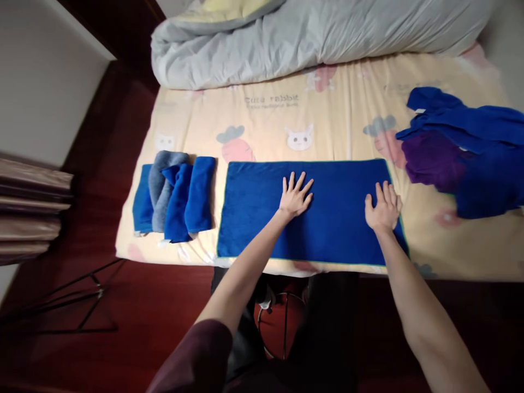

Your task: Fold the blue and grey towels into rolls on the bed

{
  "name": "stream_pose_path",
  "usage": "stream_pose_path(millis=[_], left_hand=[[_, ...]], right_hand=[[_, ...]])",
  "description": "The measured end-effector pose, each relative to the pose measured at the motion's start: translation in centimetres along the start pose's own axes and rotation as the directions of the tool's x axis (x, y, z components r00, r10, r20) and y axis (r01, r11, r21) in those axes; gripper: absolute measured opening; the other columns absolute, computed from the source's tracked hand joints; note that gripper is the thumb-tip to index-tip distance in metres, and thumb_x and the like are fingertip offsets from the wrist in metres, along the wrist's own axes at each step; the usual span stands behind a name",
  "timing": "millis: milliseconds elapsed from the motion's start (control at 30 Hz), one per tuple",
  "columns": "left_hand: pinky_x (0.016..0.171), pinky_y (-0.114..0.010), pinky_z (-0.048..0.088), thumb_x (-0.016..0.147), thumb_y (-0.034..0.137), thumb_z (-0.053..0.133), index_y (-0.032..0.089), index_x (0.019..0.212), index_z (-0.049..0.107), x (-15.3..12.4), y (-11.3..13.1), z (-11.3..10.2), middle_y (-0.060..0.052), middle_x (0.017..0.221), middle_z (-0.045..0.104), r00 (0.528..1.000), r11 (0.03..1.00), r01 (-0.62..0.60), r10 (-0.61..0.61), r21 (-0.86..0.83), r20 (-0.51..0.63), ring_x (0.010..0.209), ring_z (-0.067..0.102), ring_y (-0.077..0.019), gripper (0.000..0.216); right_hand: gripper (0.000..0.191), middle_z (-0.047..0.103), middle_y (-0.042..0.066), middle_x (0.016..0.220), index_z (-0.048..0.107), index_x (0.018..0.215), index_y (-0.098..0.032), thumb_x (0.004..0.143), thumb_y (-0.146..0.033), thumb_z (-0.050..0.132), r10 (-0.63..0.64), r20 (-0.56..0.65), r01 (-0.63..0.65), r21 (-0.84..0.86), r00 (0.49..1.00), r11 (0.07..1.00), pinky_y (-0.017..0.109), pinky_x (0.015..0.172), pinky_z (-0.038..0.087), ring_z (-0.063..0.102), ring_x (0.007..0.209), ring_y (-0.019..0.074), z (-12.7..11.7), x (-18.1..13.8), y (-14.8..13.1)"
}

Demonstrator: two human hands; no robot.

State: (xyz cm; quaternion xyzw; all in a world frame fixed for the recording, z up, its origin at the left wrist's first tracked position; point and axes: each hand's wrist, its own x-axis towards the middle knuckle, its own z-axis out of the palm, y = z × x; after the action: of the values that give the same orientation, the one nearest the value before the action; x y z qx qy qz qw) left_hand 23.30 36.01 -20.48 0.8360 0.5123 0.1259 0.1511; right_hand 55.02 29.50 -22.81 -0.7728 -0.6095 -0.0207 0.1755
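Note:
A blue towel [254, 213] with a thin green edge lies spread flat on the bed, close to its front edge. My left hand [295, 197] rests on the towel's middle, fingers spread. Near the towel's right edge, my right hand [383, 207] lies flat on the cloth with its fingers out. Neither hand holds anything. Left of the towel is a row of several rolled or folded towels, blue ones [200, 194] and a grey one [162, 191]. To the right sits a loose heap of blue towels [487, 164] with a purple cloth [434, 158] among them.
The bed sheet [270, 128] is pale yellow with carrot and rabbit prints. A grey quilt [245, 52] is bunched along the far side. Black tripod legs [82, 311] stand on the dark red floor at left, below a striped curtain [28, 207].

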Motion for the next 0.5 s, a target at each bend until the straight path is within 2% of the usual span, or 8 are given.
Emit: stream_pose_path(millis=[100,233,300,400,500], left_hand=[[0.130,-0.073,0.003,0.105,0.051,0.046,0.029,0.164,0.045,0.6,-4.5,-1.5,-0.006,0.177,0.026,0.991,0.990,0.130,-0.128,0.050,-0.036,0.165,0.010,-0.0430,0.063],[0.133,-0.064,0.007,0.107,0.051,0.038,0.024,0.165,0.042,-2.1,-13.2,-5.7,-0.007,0.177,0.026,0.927,0.927,0.363,-0.349,0.096,-0.136,0.165,0.014,-0.0374,0.065],[0.135,-0.059,0.008,0.107,0.049,0.035,0.018,0.166,0.040,-3.4,-16.6,-7.2,-0.010,0.177,0.024,0.896,0.895,0.432,-0.414,0.108,-0.159,0.165,0.015,-0.0337,0.066],[0.135,-0.056,0.008,0.107,0.047,0.032,0.015,0.167,0.036,-4.2,-19.1,-8.2,-0.012,0.177,0.022,0.894,0.891,0.440,-0.424,0.111,-0.141,0.166,0.015,-0.0298,0.068],[0.135,-0.055,0.008,0.107,0.046,0.030,0.013,0.167,0.035,-4.2,-19.0,-8.3,-0.013,0.177,0.022,0.898,0.895,0.431,-0.414,0.114,-0.146,0.166,0.014,-0.0288,0.069]], right_hand=[[0.059,0.042,0.015,0.169,0.048,0.161,-0.017,0.106,-0.037,0.038,0.004,-0.015,-0.004,0.015,1.000,1.000,0.059,0.129,0.024,0.035,0.158,0.0313,0.0,0.0,-0.1],[0.060,0.042,0.016,0.169,0.049,0.160,-0.015,0.106,-0.037,0.038,0.012,-0.005,-0.012,0.004,1.000,1.000,0.058,0.128,0.025,0.035,0.158,0.0312,0.0,0.0,-0.2],[0.060,0.042,0.016,0.169,0.049,0.160,-0.015,0.106,-0.037,0.039,0.013,0.002,-0.013,-0.001,1.000,1.000,0.058,0.129,0.025,0.035,0.158,0.0311,0.0,0.1,-0.3],[0.059,0.041,0.015,0.170,0.047,0.161,-0.017,0.105,-0.035,0.041,0.019,0.018,-0.019,0.003,1.000,1.000,0.058,0.129,0.024,0.034,0.159,0.0306,-0.2,0.1,-0.4],[0.059,0.041,0.014,0.170,0.048,0.161,-0.017,0.105,-0.035,0.040,0.036,0.031,-0.037,0.011,0.999,0.999,0.058,0.130,0.024,0.034,0.160,0.0297,-0.7,0.1,-0.2]])
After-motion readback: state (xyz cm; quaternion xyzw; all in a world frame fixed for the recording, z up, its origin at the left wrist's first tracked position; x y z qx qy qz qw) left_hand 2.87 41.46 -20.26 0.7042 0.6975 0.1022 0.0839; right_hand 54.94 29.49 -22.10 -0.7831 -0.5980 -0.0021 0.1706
